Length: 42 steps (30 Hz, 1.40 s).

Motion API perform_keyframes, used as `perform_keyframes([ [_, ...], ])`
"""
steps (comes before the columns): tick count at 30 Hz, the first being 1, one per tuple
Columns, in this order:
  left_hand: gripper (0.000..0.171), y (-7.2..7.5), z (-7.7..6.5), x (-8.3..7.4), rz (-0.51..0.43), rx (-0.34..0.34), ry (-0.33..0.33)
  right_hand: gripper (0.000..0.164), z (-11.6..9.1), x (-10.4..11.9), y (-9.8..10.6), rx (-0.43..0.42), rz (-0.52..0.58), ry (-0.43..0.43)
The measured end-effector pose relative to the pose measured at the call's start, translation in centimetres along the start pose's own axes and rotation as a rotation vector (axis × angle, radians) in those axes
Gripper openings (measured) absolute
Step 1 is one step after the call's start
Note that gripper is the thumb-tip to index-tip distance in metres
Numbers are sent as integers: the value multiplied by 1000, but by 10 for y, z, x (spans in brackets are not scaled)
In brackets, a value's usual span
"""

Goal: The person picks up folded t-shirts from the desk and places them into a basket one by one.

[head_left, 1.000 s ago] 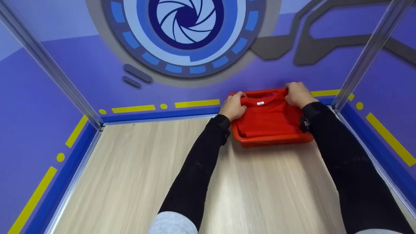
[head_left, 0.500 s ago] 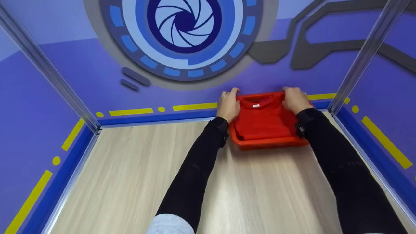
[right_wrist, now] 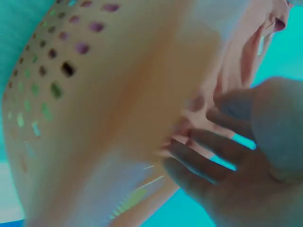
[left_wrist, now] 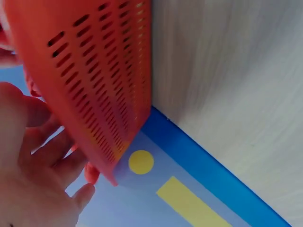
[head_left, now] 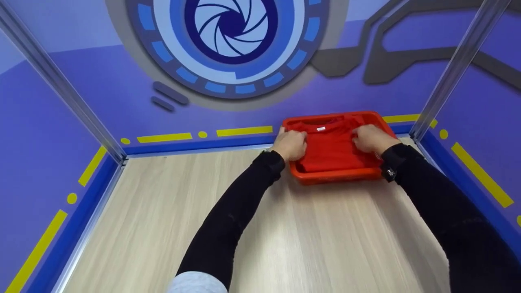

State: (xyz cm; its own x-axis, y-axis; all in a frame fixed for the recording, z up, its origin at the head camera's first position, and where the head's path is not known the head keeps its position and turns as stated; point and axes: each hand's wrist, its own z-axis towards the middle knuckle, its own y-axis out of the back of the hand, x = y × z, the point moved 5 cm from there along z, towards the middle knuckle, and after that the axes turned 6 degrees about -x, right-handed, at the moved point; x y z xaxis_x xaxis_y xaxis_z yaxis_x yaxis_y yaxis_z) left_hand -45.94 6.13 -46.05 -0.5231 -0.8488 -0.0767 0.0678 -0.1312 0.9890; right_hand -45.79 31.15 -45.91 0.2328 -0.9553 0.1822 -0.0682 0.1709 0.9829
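Note:
A folded red T-shirt [head_left: 329,150] with a small white neck label lies in a red plastic basket [head_left: 342,176]. My left hand [head_left: 291,145] reaches over the left rim, its fingertips at the shirt's left edge. Slightly bent, spread fingers of that hand pass over the rim of the slotted basket wall in the left wrist view. On the right, my right hand [head_left: 372,140] touches the shirt's right side. In the right wrist view its fingers [right_wrist: 199,165] extend to the cloth, with the thumb held apart.
The basket stands on a wood-patterned table [head_left: 183,219], close to the purple back wall [head_left: 228,118]. A metal corner post [head_left: 452,73] and the right side wall [head_left: 488,134] rise beyond my right arm.
Both hands have moved from the basket's far corners toward me and down onto the shirt's sides. More of the far rim now shows, and the basket has barely shifted.

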Motion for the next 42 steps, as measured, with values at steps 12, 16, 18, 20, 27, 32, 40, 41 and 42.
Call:
perform_keyframes([
  [12, 32, 11, -25, -27, -74, -65, -92, 49, -23, -1, 8, 109, 88, -9],
  [16, 29, 24, -50, -46, -129, -150, -247, 38, -45, 17, 23, 96, 110, 62],
  [18, 34, 23, -62, -53, -117, -143, -314, 36, -56, 21, 24, 122, 113, 78],
  [20, 37, 16, -71, -55, -90, -115, -346, 38, -64, 23, 20, 158, 108, 81],
  [27, 53, -11, -84, -54, 6, -18, -330, 60, -75, 25, -11, 202, 124, 79],
  [32, 56, -17, -89, -54, -3, -10, -290, 64, -77, 35, -19, 135, 106, 47],
  [40, 35, 9, -118, -39, -38, -223, -309, 35, -103, 61, 5, -352, 85, 62],
  [41, 32, 17, -124, -35, -58, -269, -308, 30, -108, 65, 10, -440, 93, 91],
  [42, 30, 26, -130, -30, -77, -321, -307, 27, -113, 71, 15, -516, 108, 120],
])
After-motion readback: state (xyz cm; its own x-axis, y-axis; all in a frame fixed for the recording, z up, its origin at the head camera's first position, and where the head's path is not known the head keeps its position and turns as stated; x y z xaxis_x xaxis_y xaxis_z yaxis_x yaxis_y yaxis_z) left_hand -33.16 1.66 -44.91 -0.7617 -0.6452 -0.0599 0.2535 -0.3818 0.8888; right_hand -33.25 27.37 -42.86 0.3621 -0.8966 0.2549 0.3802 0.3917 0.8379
